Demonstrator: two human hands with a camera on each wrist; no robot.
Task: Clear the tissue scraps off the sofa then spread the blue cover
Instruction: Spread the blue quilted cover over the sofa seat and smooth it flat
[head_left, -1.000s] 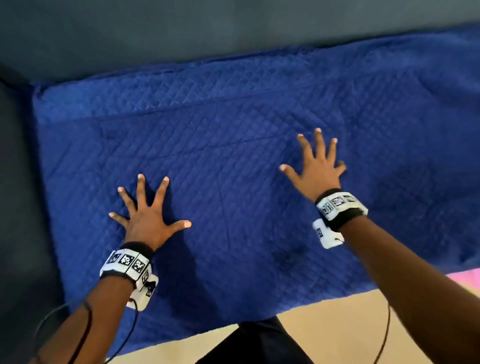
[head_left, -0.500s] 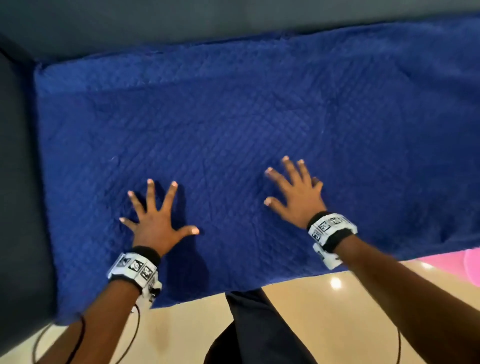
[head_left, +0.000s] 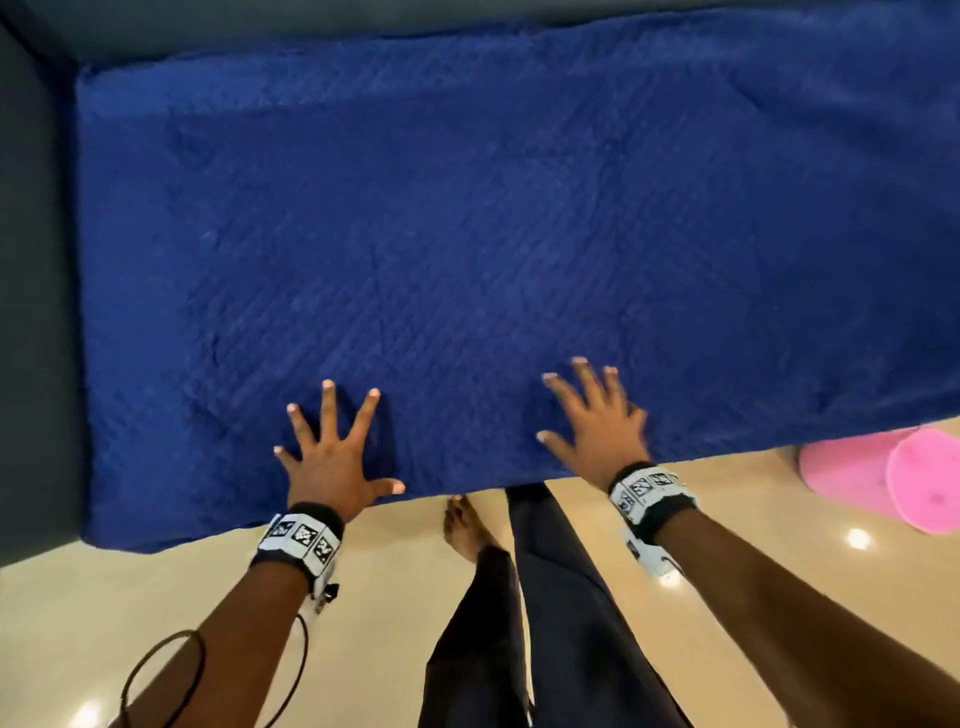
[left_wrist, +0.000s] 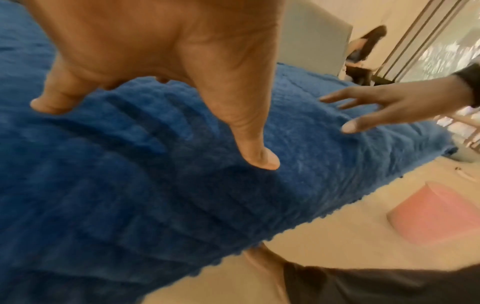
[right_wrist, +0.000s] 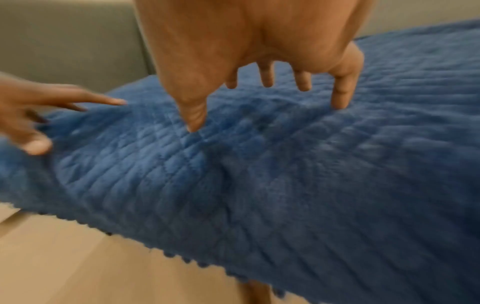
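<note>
A quilted blue cover lies spread flat over the sofa seat, its scalloped front hem hanging over the edge. My left hand rests on it near the front edge, fingers splayed and straight. To its right, my right hand also lies flat on the cover with straight fingers. The left wrist view shows my left hand with fingertips touching the fabric and the right hand beyond it. No tissue scraps are visible.
The dark grey sofa arm stands at left and the backrest runs along the top. A pink bin lies on the beige floor at right. My legs and a bare foot stand by the sofa front.
Both hands have slid toward me across the cover, from its middle to its front edge, staying flat. The view has pulled back, showing more floor, my legs and the pink bin.
</note>
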